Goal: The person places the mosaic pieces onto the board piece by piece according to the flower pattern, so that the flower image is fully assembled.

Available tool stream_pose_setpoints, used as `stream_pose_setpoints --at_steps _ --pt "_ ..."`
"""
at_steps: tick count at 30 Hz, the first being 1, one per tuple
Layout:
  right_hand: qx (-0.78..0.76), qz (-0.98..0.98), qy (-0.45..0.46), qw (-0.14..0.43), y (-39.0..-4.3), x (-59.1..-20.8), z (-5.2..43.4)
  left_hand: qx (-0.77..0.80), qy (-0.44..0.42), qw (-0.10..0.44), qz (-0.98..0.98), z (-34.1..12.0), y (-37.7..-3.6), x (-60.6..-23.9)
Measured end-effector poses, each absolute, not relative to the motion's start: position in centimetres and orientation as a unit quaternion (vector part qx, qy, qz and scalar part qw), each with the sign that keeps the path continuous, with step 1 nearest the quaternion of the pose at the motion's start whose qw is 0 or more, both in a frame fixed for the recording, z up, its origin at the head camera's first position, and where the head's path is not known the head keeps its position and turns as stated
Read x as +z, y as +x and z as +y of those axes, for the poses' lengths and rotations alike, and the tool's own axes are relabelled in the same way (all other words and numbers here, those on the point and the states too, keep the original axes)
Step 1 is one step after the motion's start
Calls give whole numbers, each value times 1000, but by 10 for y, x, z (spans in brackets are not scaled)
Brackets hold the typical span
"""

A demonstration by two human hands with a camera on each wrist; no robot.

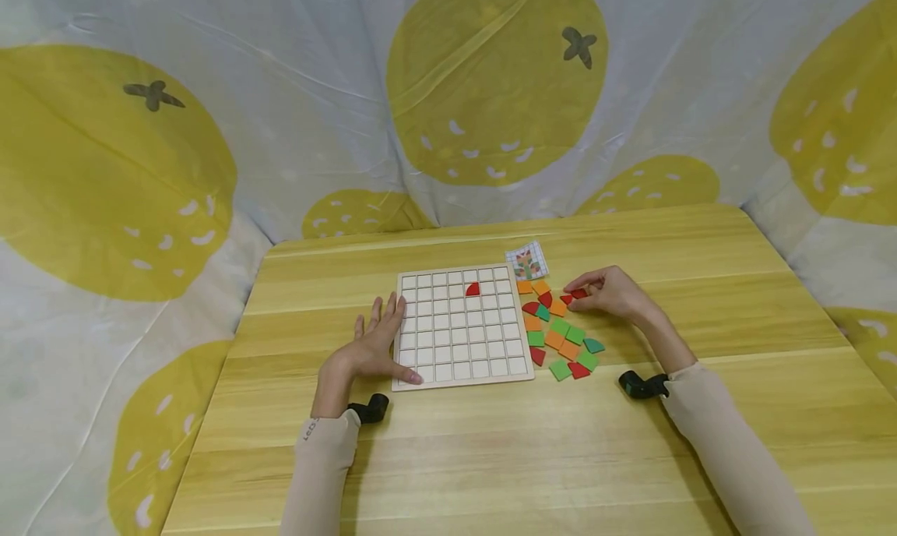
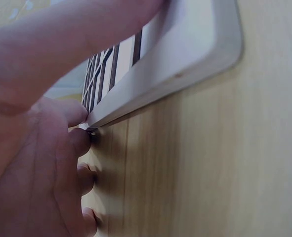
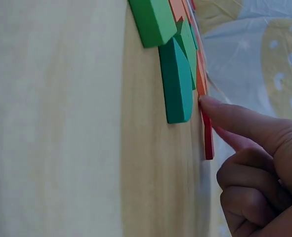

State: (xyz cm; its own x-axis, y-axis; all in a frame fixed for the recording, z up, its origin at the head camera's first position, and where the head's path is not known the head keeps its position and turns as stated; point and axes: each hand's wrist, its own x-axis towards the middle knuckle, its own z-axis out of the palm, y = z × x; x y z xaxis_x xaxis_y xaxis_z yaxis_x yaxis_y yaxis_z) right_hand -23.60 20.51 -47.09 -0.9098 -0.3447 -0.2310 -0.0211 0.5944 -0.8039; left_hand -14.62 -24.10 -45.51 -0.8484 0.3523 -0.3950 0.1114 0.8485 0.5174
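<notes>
A white grid board (image 1: 455,341) lies on the wooden table (image 1: 490,458), with one red quarter-round piece (image 1: 473,289) in a cell near its top. My left hand (image 1: 381,337) lies flat against the board's left edge, fingers straight, thumb on the bottom-left corner (image 2: 185,64). Loose red, orange and green pieces (image 1: 561,337) lie scattered right of the board. At the top of that pile my right hand (image 1: 576,296) pinches a thin red piece (image 3: 208,143); its index fingertip (image 3: 210,104) is on the piece and the other fingers are curled. A teal piece (image 3: 178,81) lies just beside it.
A small pattern card (image 1: 527,262) lies past the board's top right corner. A lemon-print cloth (image 1: 448,92) hangs close behind and beside the table. Bare tabletop stretches in front of the board and far right.
</notes>
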Motion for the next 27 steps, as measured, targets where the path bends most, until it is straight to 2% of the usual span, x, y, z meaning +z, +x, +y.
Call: stream_pose_setpoints --at_steps 9,16,21,27 --pt "-430 880 -92 180 -238 -471 204 235 124 245 932 -239 -144 -454" --pt "-442 879 -93 153 -240 -462 193 241 121 248 930 -236 -144 -450" --pt "-493 848 -110 163 -241 -454 165 246 119 248 929 -236 -143 -449" --pt "-513 833 -119 171 -243 -451 107 248 119 245 930 -236 -142 -450"
